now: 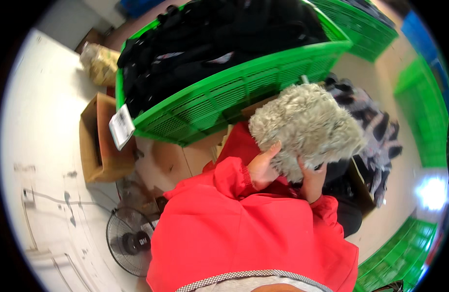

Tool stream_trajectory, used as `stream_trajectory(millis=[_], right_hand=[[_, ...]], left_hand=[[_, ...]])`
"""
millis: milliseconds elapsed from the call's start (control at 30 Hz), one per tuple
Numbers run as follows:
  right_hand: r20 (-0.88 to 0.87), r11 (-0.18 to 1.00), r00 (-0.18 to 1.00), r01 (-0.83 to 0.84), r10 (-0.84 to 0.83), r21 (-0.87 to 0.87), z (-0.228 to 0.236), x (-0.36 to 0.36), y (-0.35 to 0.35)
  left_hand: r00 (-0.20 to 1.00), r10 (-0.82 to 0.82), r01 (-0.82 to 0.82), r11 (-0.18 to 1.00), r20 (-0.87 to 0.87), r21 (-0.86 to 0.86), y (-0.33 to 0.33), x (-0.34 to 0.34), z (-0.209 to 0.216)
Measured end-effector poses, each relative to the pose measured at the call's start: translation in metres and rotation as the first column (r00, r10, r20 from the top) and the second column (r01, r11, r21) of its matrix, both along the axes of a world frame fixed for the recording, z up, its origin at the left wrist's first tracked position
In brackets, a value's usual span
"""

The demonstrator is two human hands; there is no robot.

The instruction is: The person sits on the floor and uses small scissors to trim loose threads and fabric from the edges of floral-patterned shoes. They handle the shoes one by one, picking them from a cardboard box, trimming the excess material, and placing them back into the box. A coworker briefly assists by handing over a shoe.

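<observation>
One red smock (244,228) meets two grips (263,169) (312,180) holding perhaps one plush (307,127).

We wear a bright red smock (253,233) with long sleeves (228,176) gathered at the cuffs (245,179), black-and-white checked trim (253,273) edging its neckline, and a light grey top (244,282) underneath.

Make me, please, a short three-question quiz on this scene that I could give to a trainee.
1. Open question: What are the left hand and the right hand both holding?
2. True or false: Black items fill the large green crate beyond the hands.
3. Fill in the blank: The fan is on the person's ____ side.

Key:
1. A greyish-beige furry piece.
2. True.
3. Left.
</observation>
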State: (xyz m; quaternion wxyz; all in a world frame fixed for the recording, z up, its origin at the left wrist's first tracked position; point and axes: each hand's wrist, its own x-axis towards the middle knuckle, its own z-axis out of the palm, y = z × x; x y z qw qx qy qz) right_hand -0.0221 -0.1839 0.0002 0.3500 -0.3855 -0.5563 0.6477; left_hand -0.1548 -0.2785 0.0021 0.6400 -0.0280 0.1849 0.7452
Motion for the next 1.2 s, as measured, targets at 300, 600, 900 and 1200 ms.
stream_trajectory(millis=[300,600,900,1200], right_hand=[[0.093,0.771,0.766,-0.634,0.636,-0.062,-0.003,-0.034,-0.015],[0.025,0.668,0.685,-0.7,0.728,-0.252,-0.005,-0.048,-0.002],[-0.033,0.656,0.704,-0.678,0.71,-0.332,-0.006,-0.048,0.0],[-0.058,0.634,0.726,-0.633,0.685,-0.444,0.004,-0.056,0.0]], left_hand=[[0.955,0.084,-0.106,0.992,0.284,0.063,-0.043,-0.103,-0.077],[0.839,0.536,-0.531,0.765,-0.098,-0.365,-0.265,-0.182,-0.148],[0.703,0.595,-0.657,0.334,-0.39,-0.675,-0.417,-0.194,-0.258],[0.837,0.184,-0.547,0.283,-0.515,-0.788,-0.47,-0.227,-0.35]])
